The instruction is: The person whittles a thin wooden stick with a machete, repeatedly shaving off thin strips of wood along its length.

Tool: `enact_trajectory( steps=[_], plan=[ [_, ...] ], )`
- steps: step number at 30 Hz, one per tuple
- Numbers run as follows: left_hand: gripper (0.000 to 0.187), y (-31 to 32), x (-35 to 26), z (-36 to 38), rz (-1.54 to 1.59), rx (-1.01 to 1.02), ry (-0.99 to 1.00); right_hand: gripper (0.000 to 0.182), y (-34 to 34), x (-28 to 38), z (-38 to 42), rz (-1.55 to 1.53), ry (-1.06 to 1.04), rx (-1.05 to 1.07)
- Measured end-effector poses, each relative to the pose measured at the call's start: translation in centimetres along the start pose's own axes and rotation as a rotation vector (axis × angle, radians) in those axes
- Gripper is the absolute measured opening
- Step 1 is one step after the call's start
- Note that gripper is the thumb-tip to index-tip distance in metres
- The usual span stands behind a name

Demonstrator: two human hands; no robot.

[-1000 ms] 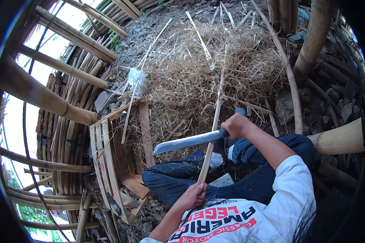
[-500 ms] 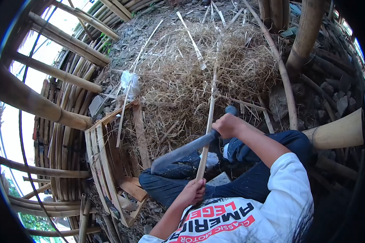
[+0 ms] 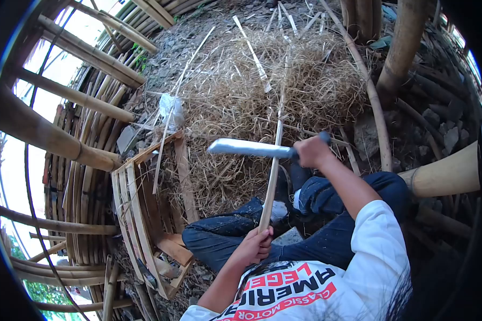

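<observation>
A long pale bamboo strip (image 3: 272, 187) runs from my lap up and away over the shavings. Its near end is in my left hand (image 3: 257, 246), whose fingers are wrapped round it near my shirt. My right hand (image 3: 311, 152) grips the dark handle of a machete (image 3: 246, 147). The blade points left and lies across the strip, roughly level, its tip over the shavings. Whether the edge touches the strip is hard to tell.
Curly bamboo shavings (image 3: 225, 107) cover the ground ahead. To the left stand a wooden crate (image 3: 136, 214), a plastic bag (image 3: 171, 111) and a bamboo rail frame (image 3: 80, 101). A thick bamboo post (image 3: 404, 48) rises at the right, with a cut bamboo pole (image 3: 444, 174) by my knee.
My right hand and the machete have moved up and away along the strip. The blade has turned from slanting down-left to nearly level. My left hand has shifted only slightly.
</observation>
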State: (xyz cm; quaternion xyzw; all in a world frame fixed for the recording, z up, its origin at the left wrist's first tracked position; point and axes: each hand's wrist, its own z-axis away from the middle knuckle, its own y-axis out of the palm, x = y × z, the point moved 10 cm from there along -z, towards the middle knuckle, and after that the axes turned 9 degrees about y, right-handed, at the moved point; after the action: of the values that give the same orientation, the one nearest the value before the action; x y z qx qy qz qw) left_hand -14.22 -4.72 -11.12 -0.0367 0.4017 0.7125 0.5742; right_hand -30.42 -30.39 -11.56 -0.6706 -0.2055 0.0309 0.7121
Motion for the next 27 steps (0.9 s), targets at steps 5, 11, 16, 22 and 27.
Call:
enact_trajectory(
  steps=[5, 11, 16, 22, 27],
  plan=[
    [0.016, -1.9, 1.2, 0.8, 0.004, -0.073, -0.032, 0.021, 1.9, 8.5, 2.0, -0.078, -0.355, 0.125],
    [0.019, -2.1, 1.4, 0.7, -0.007, -0.127, -0.008, 0.02, 2.6, 8.5, 2.2, -0.024, -0.366, 0.203],
    [0.018, -1.4, 0.9, 0.5, -0.061, -0.115, -0.02, 0.02, 1.2, 8.0, 2.5, -0.06, -0.318, 0.185],
    [0.02, -2.4, 0.7, 0.8, 0.039, -0.008, -0.036, 0.024, 1.6, 10.3, 4.5, -0.092, -0.355, 0.276],
    [0.022, -3.0, 0.2, 1.8, 0.077, 0.054, -0.032, 0.024, 1.3, 11.1, 6.3, -0.168, -0.297, 0.419]
  ],
)
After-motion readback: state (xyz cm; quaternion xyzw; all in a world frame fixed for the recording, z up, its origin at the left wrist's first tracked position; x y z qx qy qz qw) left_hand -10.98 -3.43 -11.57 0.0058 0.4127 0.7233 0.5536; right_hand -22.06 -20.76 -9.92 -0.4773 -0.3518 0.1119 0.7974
